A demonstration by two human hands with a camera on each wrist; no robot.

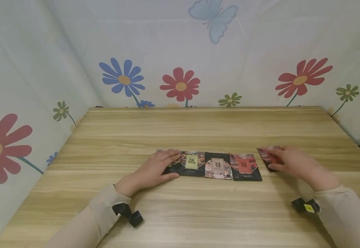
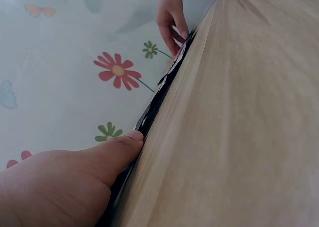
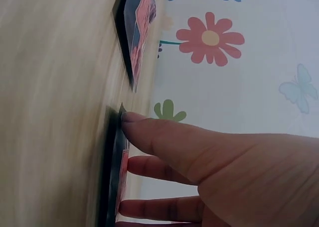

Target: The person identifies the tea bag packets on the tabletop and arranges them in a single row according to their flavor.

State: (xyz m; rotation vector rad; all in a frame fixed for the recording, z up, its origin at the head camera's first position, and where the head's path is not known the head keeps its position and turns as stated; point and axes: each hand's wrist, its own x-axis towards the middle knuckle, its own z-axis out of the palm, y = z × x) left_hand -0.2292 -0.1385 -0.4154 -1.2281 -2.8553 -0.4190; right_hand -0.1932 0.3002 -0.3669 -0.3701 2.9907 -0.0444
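Several flat black sachets with printed fruit and flower pictures lie on the wooden table. My left hand point(image 1: 152, 170) rests on the leftmost sachet point(image 1: 174, 168), covering much of it, with the thumb along its near edge. Beside it, edge to edge, follow a sachet with a yellow-green label point(image 1: 191, 163), one with a pink label point(image 1: 218, 166) and one with a red label point(image 1: 245, 167). Across a small gap to the right, my right hand point(image 1: 295, 165) touches another red-printed sachet point(image 1: 264, 156), which lies slanted. The right wrist view shows straight fingers on that sachet's face and the thumb at its near corner.
A wood-grain tabletop point(image 1: 186, 213) stretches around the sachets. White cloth point(image 1: 155, 41) printed with flowers and a butterfly stands behind the table and along both sides. Black straps with small devices point(image 1: 128, 213) sit on both wrists.
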